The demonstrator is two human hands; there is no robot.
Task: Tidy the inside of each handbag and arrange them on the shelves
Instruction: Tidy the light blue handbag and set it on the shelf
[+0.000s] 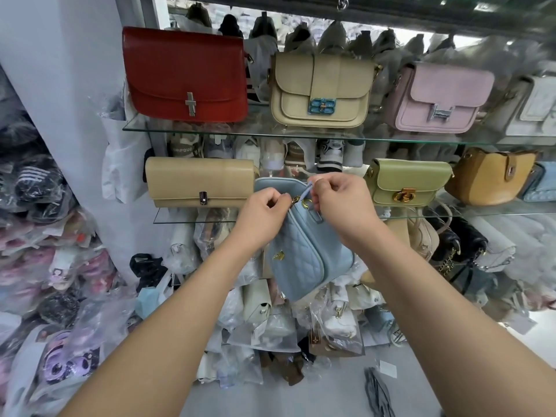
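Head view shows the blue handbag (304,254) held in the air in front of the middle shelf (496,212), resting on nothing, its top end up at both hands and its long axis slanting down toward the person's right. The left hand (264,212) pinches the bag's top edge; the right hand (340,200) pinches the zip tab (307,192). Straight behind the hands lies the shelf gap between the beige bag (200,182) and the green bag (409,182), likely its slot

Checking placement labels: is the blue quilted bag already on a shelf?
No, left hand and right hand hold the blue bag in mid-air.
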